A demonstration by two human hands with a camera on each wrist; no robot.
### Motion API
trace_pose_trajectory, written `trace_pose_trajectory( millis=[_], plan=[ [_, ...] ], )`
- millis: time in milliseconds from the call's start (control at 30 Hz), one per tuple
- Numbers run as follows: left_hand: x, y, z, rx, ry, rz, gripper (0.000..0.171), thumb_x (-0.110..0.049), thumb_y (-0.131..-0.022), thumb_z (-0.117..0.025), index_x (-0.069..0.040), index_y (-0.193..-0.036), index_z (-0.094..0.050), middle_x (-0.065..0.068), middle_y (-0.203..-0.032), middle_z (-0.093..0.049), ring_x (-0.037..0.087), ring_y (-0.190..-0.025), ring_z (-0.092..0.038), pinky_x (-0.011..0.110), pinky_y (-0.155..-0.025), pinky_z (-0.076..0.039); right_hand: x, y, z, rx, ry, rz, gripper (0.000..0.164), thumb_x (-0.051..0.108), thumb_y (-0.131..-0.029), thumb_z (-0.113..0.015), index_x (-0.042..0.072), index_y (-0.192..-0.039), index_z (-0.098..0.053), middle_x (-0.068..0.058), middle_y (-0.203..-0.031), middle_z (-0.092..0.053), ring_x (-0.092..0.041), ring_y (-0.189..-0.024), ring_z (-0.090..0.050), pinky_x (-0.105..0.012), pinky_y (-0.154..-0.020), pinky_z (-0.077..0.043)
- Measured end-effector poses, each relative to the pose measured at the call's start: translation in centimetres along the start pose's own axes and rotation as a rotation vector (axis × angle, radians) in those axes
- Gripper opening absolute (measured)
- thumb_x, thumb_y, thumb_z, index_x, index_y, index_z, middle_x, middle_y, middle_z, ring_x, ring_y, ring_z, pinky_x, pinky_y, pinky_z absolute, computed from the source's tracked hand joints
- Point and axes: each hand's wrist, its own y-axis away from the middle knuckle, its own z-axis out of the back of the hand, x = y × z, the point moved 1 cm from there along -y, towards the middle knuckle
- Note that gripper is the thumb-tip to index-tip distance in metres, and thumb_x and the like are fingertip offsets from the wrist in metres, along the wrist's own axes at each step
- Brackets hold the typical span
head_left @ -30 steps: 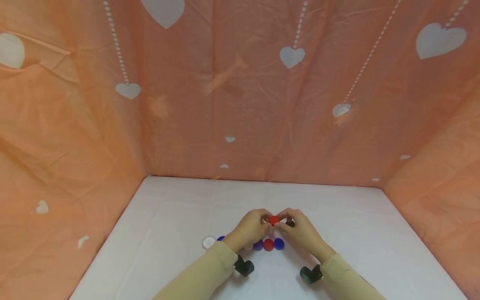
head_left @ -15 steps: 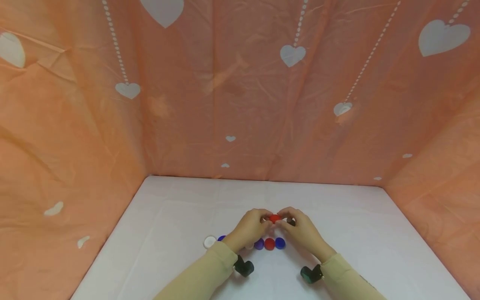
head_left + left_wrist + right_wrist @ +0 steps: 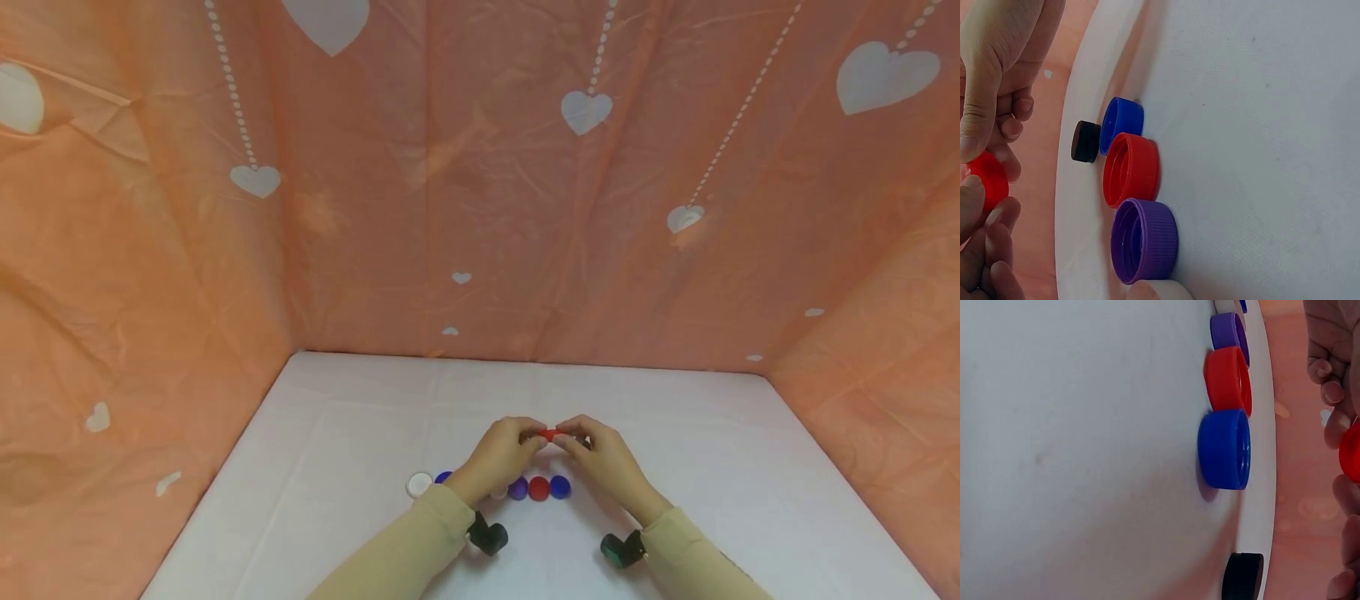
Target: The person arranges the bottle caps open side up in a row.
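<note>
Between them, my left hand (image 3: 497,450) and right hand (image 3: 606,458) pinch a red bottle cap (image 3: 552,434) by its opposite edges, thumbs nearest me. It is held up off the table and seen nearly edge-on in the head view. Below the hands runs a row of caps: a purple cap (image 3: 1145,240), a second red cap (image 3: 1131,169) and a blue cap (image 3: 1225,450), hollow sides up. A black cap (image 3: 1086,142) stands beyond the blue one, mostly hidden behind my right hand in the head view.
Further left in the row are a white cap (image 3: 419,485) and another blue cap (image 3: 443,477), the latter partly behind my left wrist. A pale cap (image 3: 1159,290) sits beside the purple one. The white table (image 3: 360,400) meets orange cloth walls (image 3: 375,250).
The red cap in my fingers has tipped from showing its round face to nearly edge-on, and it has risen slightly. Both hands stay almost in place; the row is unchanged.
</note>
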Motion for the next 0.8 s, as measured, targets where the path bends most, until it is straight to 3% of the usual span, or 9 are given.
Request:
trace_pose_trajectory(
  millis=[133,333,667,800],
  plan=[
    [-0.02,0.04,-0.02,-0.005,0.014,-0.021,0.023,-0.025,-0.096,-0.062,-0.016,-0.116,-0.069,-0.008,-0.103,-0.066,0.011,-0.090,-0.056,0.036,-0.088,-0.050,-0.08,0.13,0.04,-0.001,-0.023,-0.010,0.012,0.029,-0.093,-0.065,0.020,-0.101,-0.069,0.003,-0.088,-0.067,-0.016,-0.077,-0.059,-0.028,-0.071,-0.050],
    [0.08,-0.02,-0.15,0.004,0.037,-0.030,0.018,-0.024,-0.098,-0.058,-0.016,-0.108,-0.071,-0.007,-0.092,-0.066,0.012,-0.087,-0.054,0.034,-0.083,-0.049,-0.13,0.32,0.18,-0.006,-0.029,-0.031,0.012,0.032,-0.095,-0.062,0.023,-0.096,-0.069,0.007,-0.087,-0.065,-0.015,-0.081,-0.058,-0.028,-0.076,-0.051],
    [0.48,-0.09,-0.45,-0.015,0.048,-0.024,0.019,-0.025,-0.098,-0.059,-0.019,-0.112,-0.070,-0.012,-0.101,-0.065,0.010,-0.092,-0.057,0.038,-0.090,-0.050,-0.28,0.48,0.35,0.000,-0.039,-0.004,0.014,0.034,-0.095,-0.061,0.023,-0.097,-0.069,0.004,-0.089,-0.067,-0.014,-0.082,-0.058,-0.032,-0.077,-0.050],
    [0.46,-0.08,-0.62,-0.024,0.068,-0.030,0.019,-0.026,-0.098,-0.059,-0.019,-0.113,-0.068,-0.011,-0.101,-0.065,0.010,-0.091,-0.057,0.038,-0.089,-0.050,-0.27,0.58,0.46,-0.001,-0.042,0.015,0.013,0.031,-0.096,-0.060,0.023,-0.101,-0.069,0.004,-0.092,-0.068,-0.015,-0.085,-0.060,-0.039,-0.084,-0.049]
  ],
)
